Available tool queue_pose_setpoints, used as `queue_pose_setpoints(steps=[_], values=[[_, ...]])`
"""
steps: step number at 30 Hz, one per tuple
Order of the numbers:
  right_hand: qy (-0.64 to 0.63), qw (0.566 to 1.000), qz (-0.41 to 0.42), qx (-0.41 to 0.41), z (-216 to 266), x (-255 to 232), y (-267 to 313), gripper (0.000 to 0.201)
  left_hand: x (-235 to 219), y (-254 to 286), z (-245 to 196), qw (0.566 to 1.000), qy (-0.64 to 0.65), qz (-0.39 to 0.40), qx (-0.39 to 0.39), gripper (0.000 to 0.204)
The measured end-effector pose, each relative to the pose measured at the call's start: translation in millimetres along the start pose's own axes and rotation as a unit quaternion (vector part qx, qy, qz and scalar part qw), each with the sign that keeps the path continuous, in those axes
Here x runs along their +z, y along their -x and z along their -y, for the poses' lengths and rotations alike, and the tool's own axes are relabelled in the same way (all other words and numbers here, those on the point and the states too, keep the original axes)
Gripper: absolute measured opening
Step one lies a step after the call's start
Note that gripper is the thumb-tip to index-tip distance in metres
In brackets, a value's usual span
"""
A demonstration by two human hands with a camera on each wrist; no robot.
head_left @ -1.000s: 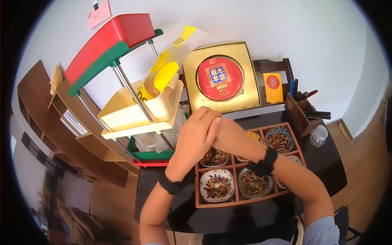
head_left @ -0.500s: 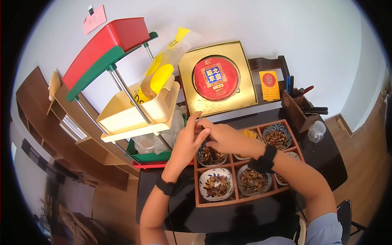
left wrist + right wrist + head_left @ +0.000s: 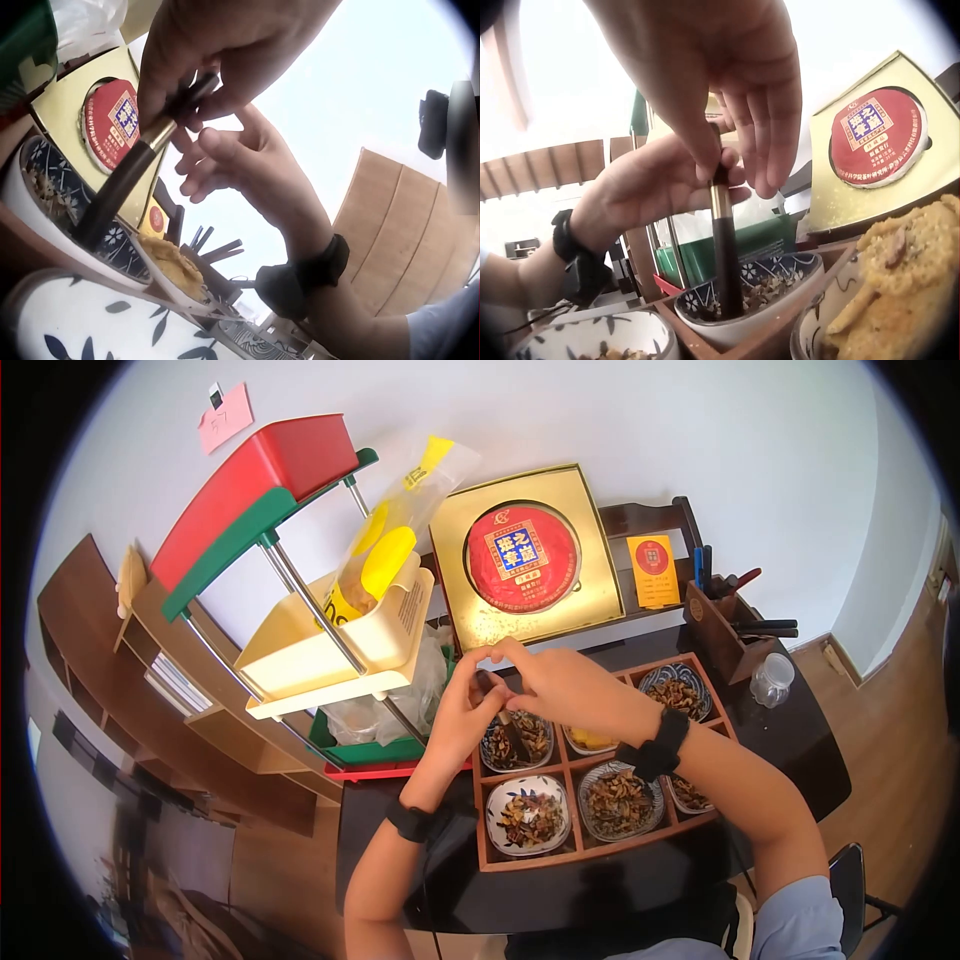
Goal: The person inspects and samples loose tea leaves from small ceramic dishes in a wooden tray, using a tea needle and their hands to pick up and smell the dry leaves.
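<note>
A dark stick with a gold band [image 3: 513, 733] [image 3: 158, 135] [image 3: 718, 202] stands tilted, its lower end in a blue patterned bowl of dried pieces [image 3: 761, 292]. My left hand [image 3: 460, 710] [image 3: 232, 45] [image 3: 649, 180] grips its upper part between thumb and fingers. Beside its top is my right hand [image 3: 570, 685] [image 3: 262, 176] [image 3: 735, 82], thumb close to the stick and the other fingers loosely extended; whether the thumb touches it, I cannot tell. The bowl sits in a wooden divided tray [image 3: 572, 765].
More bowls fill the tray, one with yellow pieces [image 3: 590, 738] [image 3: 900, 270]. A gold box with a red disc [image 3: 525, 555] leans behind. To the left rises a tiered rack [image 3: 330, 650]; at the right are a pen holder [image 3: 720, 630] and a glass jar [image 3: 772, 680].
My hands, folded over each other a second ago, have come apart at the fingers. The stick now shows between them, above the bowl. The head view has shifted slightly.
</note>
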State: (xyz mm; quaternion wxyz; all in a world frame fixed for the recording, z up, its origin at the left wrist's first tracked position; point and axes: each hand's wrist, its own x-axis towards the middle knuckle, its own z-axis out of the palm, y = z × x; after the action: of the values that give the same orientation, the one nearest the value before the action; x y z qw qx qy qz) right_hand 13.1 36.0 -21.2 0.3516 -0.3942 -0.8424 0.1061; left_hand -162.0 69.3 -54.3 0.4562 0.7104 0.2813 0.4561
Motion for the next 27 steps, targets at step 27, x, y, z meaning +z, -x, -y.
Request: queue_pose_setpoints(steps=[27], values=[[0.167, 0.971, 0.173, -0.001, -20.7, 23.7, 13.0, 0.025, 27.8, -6.2, -37.9, 0.973, 0.152, -0.081, -0.156, 0.047]])
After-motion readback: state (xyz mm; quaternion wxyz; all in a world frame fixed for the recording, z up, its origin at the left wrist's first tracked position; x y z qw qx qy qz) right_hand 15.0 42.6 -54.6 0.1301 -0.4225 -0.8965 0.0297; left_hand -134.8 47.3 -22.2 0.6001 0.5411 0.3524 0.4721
